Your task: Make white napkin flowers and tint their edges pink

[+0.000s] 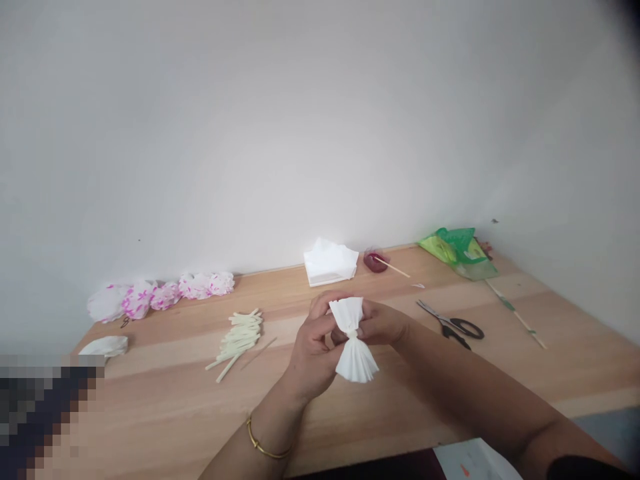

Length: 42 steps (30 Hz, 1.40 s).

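A white pleated tissue point(357, 362), cinched at its middle into a bow shape, is held up over the front middle of the table. My left hand point(315, 347) grips it from the left, thumb and fingers bent around its pinched middle. From the right, my right hand point(383, 323) closes on the same middle, its fingers partly hidden behind the upper fan. A narrow white band or tie shows at the pinch; its material is too small to tell. A gold bangle circles my left wrist.
On the wooden table point(200, 427) lie pale green sticks point(243, 340), pink-and-white paper flowers point(155, 297), a tissue stack point(330, 263), scissors point(453, 327), a dark red coil point(375, 261), a green plastic bag point(457, 250), and a thin stick point(520, 317). A wall rises behind.
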Available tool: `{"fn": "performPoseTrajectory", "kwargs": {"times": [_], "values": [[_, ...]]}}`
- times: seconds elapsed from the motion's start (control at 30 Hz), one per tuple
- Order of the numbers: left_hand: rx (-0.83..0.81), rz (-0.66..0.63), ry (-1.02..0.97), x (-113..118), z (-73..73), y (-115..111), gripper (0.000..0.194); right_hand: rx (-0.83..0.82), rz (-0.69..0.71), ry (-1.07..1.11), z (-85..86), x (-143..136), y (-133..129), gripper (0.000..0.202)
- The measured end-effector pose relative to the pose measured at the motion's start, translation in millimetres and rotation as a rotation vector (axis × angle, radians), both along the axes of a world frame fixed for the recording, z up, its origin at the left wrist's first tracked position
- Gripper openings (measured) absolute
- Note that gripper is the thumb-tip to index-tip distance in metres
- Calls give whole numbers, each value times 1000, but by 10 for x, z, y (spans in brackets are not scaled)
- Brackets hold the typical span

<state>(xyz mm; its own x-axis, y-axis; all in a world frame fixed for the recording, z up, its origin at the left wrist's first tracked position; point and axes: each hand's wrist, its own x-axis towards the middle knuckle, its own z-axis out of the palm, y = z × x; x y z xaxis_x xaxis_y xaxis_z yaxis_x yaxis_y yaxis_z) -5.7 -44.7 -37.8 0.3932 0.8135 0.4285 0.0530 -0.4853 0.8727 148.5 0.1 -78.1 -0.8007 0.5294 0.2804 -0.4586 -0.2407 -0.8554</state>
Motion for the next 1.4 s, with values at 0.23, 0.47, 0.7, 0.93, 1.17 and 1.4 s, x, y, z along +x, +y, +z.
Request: {"fn": "performPoseTrajectory", "kwargs": {"times": [0.23, 0.47, 0.7, 0.93, 1.17, 1.4], "values": [[16, 19, 12, 9, 17, -4, 24, 11, -55, -24, -10, 33, 2, 33], [-313, 282, -178, -107, -115, 201, 23, 363, -530, -385, 164, 168, 136, 18], [-301, 336, -24, -64, -160, 193, 21, 926, -816, -728, 303, 60, 27, 10], [-444, 221, -365, -43, -193, 241, 15, 905, -812, -657, 357, 74, -3, 5], [-579, 145, -500, -33, -152, 245, 16, 940, -824, -688, 415, 120, -25, 6], [-764, 65, -581, -41, -143, 236, 20, 1047, -848, -626, 376, 156, 8, 9]]}}
